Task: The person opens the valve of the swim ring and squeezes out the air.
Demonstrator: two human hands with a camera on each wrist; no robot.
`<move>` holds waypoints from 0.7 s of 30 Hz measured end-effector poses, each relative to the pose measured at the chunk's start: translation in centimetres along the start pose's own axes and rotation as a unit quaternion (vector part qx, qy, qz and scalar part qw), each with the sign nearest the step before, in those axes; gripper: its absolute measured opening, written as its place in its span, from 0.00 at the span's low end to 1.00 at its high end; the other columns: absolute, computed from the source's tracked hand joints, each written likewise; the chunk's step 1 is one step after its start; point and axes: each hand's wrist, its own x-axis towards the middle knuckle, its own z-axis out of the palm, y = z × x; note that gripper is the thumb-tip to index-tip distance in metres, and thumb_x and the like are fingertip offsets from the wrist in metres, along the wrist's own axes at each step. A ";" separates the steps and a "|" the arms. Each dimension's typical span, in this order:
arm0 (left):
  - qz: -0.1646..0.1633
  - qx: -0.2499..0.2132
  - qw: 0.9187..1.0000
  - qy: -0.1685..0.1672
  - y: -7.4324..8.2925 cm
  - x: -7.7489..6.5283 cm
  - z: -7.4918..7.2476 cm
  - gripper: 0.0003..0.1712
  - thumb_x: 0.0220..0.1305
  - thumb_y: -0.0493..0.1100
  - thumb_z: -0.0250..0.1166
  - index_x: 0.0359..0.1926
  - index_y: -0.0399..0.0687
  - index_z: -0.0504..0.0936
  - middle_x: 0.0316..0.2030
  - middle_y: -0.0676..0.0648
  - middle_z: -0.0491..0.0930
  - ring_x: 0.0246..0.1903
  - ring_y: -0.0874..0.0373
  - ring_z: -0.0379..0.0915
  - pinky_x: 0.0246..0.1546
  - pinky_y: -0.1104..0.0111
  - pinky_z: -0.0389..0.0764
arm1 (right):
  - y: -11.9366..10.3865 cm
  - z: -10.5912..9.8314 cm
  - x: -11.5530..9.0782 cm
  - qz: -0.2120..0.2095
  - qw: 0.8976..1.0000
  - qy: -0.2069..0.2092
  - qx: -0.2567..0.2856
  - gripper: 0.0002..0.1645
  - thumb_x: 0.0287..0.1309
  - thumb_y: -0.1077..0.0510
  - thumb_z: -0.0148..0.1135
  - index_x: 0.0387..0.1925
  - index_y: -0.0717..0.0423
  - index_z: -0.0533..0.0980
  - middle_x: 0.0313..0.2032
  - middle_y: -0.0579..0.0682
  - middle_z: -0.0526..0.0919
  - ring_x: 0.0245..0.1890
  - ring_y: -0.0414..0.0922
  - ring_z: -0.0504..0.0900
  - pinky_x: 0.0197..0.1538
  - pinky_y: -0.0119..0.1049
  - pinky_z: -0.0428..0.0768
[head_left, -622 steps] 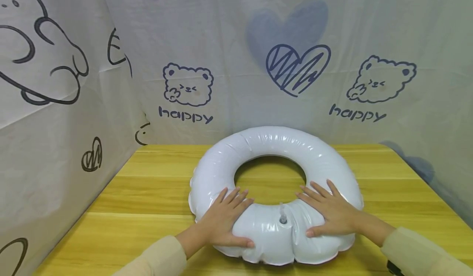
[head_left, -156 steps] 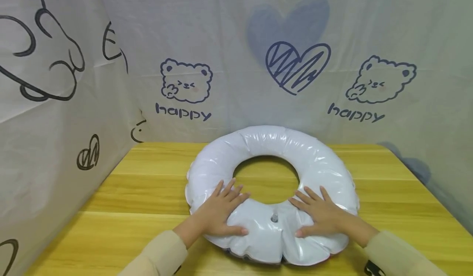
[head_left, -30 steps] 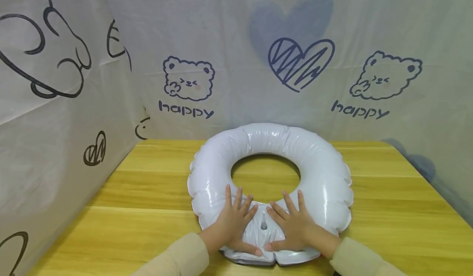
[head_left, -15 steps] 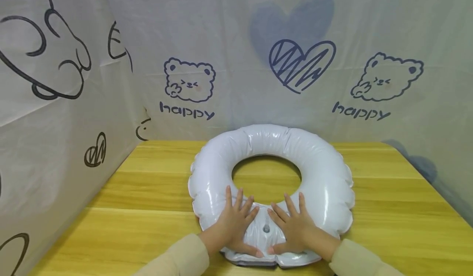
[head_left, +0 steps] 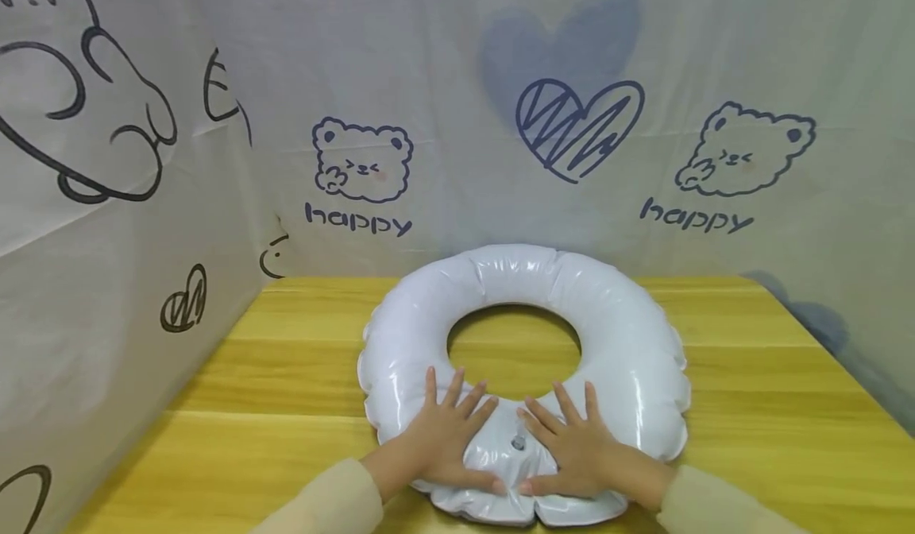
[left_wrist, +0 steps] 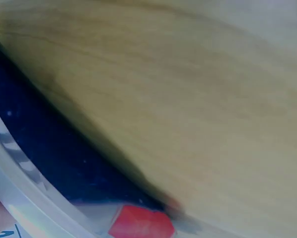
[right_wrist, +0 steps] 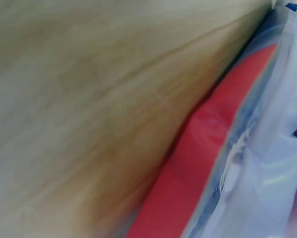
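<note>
hands (head_left: 445, 443) (head_left: 581, 448) press ring (head_left: 636, 351); table (head_left: 250, 383) extends past side edges.

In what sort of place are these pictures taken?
Probably an indoor corner, screened off: printed fabric hangs behind and beside a wood-grain table, where a white inflatable swim ring lies.

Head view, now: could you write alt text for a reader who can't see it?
A left hand and a right hand rest, spread, on the near side of a white inflatable ring, either side of its small valve. The ring lies on a wood-grain table before a pale backdrop printed with hearts and bears.
</note>
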 end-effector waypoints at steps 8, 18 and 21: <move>0.018 -0.039 0.995 0.089 -0.8 -0.5 -0.3 0.55 0.55 0.79 0.42 0.72 0.48 0.48 0.72 0.37 0.43 0.70 0.33 0.35 0.58 0.30 0.40 | 0.1 -0.3 -0.6 -0.021 0.996 0.065 0.049 0.53 0.49 0.24 0.49 0.68 0.51 0.58 0.70 0.53 0.58 0.70 0.67 0.44 0.61 0.72 0.34; 0.016 0.026 0.987 0.158 -1.1 -0.8 -1.2 0.53 0.48 0.80 0.50 0.66 0.51 0.65 0.70 0.43 0.56 0.70 0.37 0.44 0.60 0.34 0.49 | 1.2 -0.7 -1.2 -0.055 0.973 0.214 -0.072 0.51 0.50 0.24 0.49 0.63 0.58 0.67 0.65 0.54 0.66 0.69 0.56 0.57 0.65 0.61 0.54; 0.031 0.000 0.990 0.137 -1.0 -1.0 -1.4 0.49 0.50 0.78 0.51 0.63 0.51 0.67 0.68 0.44 0.61 0.69 0.39 0.50 0.63 0.38 0.52 | 1.4 -0.8 -1.4 -0.057 0.975 0.206 -0.067 0.51 0.51 0.26 0.50 0.63 0.60 0.66 0.65 0.56 0.66 0.68 0.57 0.58 0.65 0.59 0.55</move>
